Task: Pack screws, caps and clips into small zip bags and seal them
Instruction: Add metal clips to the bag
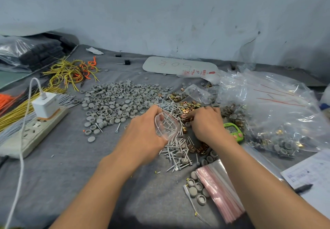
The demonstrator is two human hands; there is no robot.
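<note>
A person's two bare forearms reach forward over a grey cloth-covered worktop [62, 175] strewn with small hardware. The left hand [142, 130] grips a small clear zip bag [167, 126], fingers and thumb curled round it so that its mouth gapes; a few screws show inside. The bag's red-striped mouth appears to face right and slightly away, towards the other hand. The right hand [207, 121] lies just beside the bag, knuckles up, fingertips bent down into a heap of brass-coloured clips [189, 106]; whether it has a clip pinched cannot be seen. The clips lie directly ahead of the right hand's fingers and between the two hands, so the right hand is the nearer one, and the way from heap to bag mouth is a short sideways move leftward. Loose screws [176, 153] lie under and below the bag, pointing every way. A broad spread of grey caps [116, 100] lies ahead and to the left, nearer the left hand. A green timer [234, 132] sits touching the right wrist's outer side, with large clear bags [267, 107] beyond it, crowding that side. A stack of empty bags [219, 187] lies under the right forearm. Open cloth is mostly near left, before a power strip [34, 132].
</note>
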